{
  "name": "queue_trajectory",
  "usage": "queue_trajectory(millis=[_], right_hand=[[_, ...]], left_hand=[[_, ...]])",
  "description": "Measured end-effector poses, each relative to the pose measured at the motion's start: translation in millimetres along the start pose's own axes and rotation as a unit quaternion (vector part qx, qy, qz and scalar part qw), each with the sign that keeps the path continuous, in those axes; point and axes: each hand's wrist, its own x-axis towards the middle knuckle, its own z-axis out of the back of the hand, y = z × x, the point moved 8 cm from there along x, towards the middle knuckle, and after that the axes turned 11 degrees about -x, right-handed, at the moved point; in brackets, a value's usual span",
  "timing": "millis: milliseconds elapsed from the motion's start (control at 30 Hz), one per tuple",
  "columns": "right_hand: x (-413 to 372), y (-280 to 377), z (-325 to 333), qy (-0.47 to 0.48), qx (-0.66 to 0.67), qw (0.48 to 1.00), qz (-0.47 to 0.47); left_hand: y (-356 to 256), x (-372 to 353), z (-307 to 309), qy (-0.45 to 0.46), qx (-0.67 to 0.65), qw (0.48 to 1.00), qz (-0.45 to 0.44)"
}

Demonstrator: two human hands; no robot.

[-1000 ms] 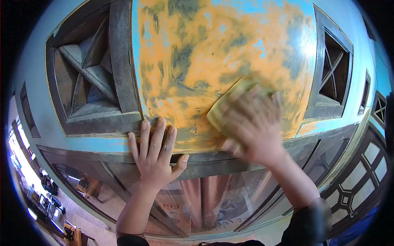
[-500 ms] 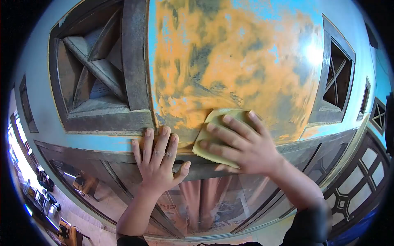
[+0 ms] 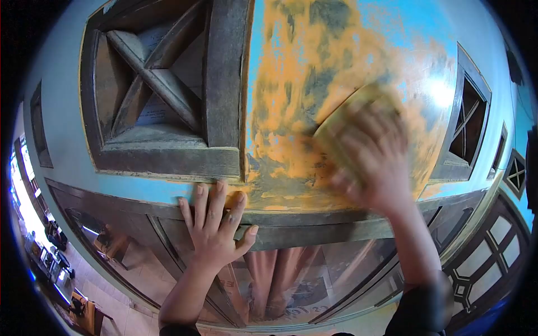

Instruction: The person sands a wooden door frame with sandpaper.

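Observation:
My right hand (image 3: 372,151), blurred by motion, presses a yellowish-green sheet (image 3: 342,126), which looks like sandpaper, flat against the patchy wall panel (image 3: 291,95). The panel shows orange, grey and blue areas. My left hand (image 3: 216,224) rests with fingers spread on the dark wooden frame and the blue strip (image 3: 145,189) below the left vent, holding nothing. Its fingertips lie near the panel's lower left corner.
A dark wooden vent (image 3: 151,84) with crossed slats is at the left, and a similar vent (image 3: 466,120) at the right. Below runs a glazed wooden frame (image 3: 314,231) with pinkish curtains (image 3: 274,280) behind. A lattice door (image 3: 487,257) stands at far right.
My right hand and the sheet have moved up and to the right over the panel. My left hand stays on the frame. The view has shifted, so the panel sits further right.

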Motion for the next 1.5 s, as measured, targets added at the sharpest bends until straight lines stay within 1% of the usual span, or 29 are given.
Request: queue_trajectory(millis=[33,100,167,200,233,300,333,400,433,500,567,600,633,700,767,800,900,933,1033,1067,1100,1167,1233,1267,1300,1367,1433,1500], right_hand=[[8.6,-28.4,5.7,-0.055,-0.019,0.997,-0.059],[12.1,-40.4,11.6,-0.109,-0.04,0.987,-0.113],[6.7,10.3,1.8,-0.028,0.031,0.998,-0.051],[-5.9,47.9,-12.6,0.061,0.006,0.996,0.068],[-19.8,83.4,-20.4,0.075,0.035,0.981,0.178],[-14.1,80.9,-14.5,0.049,0.061,0.977,0.201],[2.0,59.1,-8.4,0.023,0.03,0.991,0.126],[32.3,5.7,2.0,-0.025,-0.009,1.0,-0.013],[38.8,-12.0,7.9,-0.085,-0.02,0.995,-0.045],[41.8,0.2,12.6,-0.092,0.014,0.993,-0.074],[22.7,58.6,-5.5,0.003,0.032,0.998,0.052],[15.7,89.8,-8.2,0.064,0.063,0.985,0.147],[5.4,102.5,-6.8,0.049,0.074,0.978,0.186],[18.3,78.6,-6.2,0.031,0.011,0.984,0.174],[42.6,31.7,3.5,-0.015,-0.038,0.999,0.023],[46.7,10.3,7.1,-0.072,-0.007,0.996,-0.046],[37.2,58.1,-3.7,-0.019,0.008,1.0,0.019],[24.8,86.8,-13.6,0.03,-0.004,0.992,0.126],[34.2,83.8,-7.2,0.031,0.002,0.988,0.148],[48.3,61.2,0.2,0.005,-0.003,0.998,0.06],[57.4,36.4,5.6,-0.046,-0.008,0.999,-0.006],[62.7,11.5,8.1,-0.116,0.026,0.991,-0.063],[55.8,52.5,1.2,-0.014,0.043,0.999,-0.014],[41.0,83.8,-6.4,0.036,0.032,0.997,0.069],[28.3,111.5,-11.2,0.066,0.035,0.982,0.173],[30.5,105.3,-9.2,0.046,0.038,0.981,0.186],[55.3,51.6,-2.9,0.036,0.009,0.998,0.053],[70.5,9.8,11.4,-0.089,-0.022,0.994,-0.057]], left_hand=[[2.3,-1.6,0.5,0.003,0.005,1.0,-0.002],[7.1,-3.9,2.6,0.007,0.016,1.0,-0.004],[11.6,-5.8,5.5,-0.001,0.017,1.0,0.0],[14.4,-7.9,6.3,-0.006,0.016,1.0,0.003],[16.3,-9.4,6.5,-0.01,0.015,1.0,0.005],[19.1,-11.0,6.8,-0.02,0.016,1.0,0.005],[20.0,-11.9,7.1,-0.025,0.017,1.0,0.007],[21.6,-13.0,7.5,-0.035,0.004,0.999,0.024],[22.2,-13.4,7.5,-0.04,-0.004,0.999,0.032],[21.9,-14.7,6.9,-0.041,-0.009,0.999,0.034],[22.6,-15.2,6.8,-0.04,-0.011,0.998,0.035],[22.6,-15.9,7.1,-0.037,-0.011,0.999,0.036],[23.1,-15.2,6.7,-0.034,-0.011,0.999,0.033],[23.8,-15.7,5.0,-0.037,-0.008,0.999,0.031],[23.5,-16.9,4.1,-0.037,-0.007,0.999,0.032],[23.2,-16.7,4.2,-0.035,-0.007,0.999,0.031],[21.4,-14.4,6.1,-0.02,0.0,1.0,0.017],[20.4,-14.2,6.0,-0.012,0.003,1.0,0.008],[20.4,-14.8,6.2,-0.017,-0.005,1.0,0.002],[21.5,-14.8,5.8,-0.021,-0.009,1.0,0.012],[22.4,-15.5,5.4,-0.023,-0.013,0.999,0.021],[23.1,-17.0,4.8,-0.022,-0.021,0.999,0.031],[23.4,-16.8,5.2,-0.019,-0.023,0.999,0.032],[23.2,-17.0,5.4,-0.02,-0.023,0.999,0.03],[23.0,-17.0,5.5,-0.021,-0.023,0.999,0.028],[23.3,-17.3,5.8,-0.02,-0.02,0.999,0.026],[22.9,-16.9,5.2,-0.015,-0.016,0.999,0.03],[20.5,-15.5,6.0,-0.007,-0.006,1.0,0.01]])
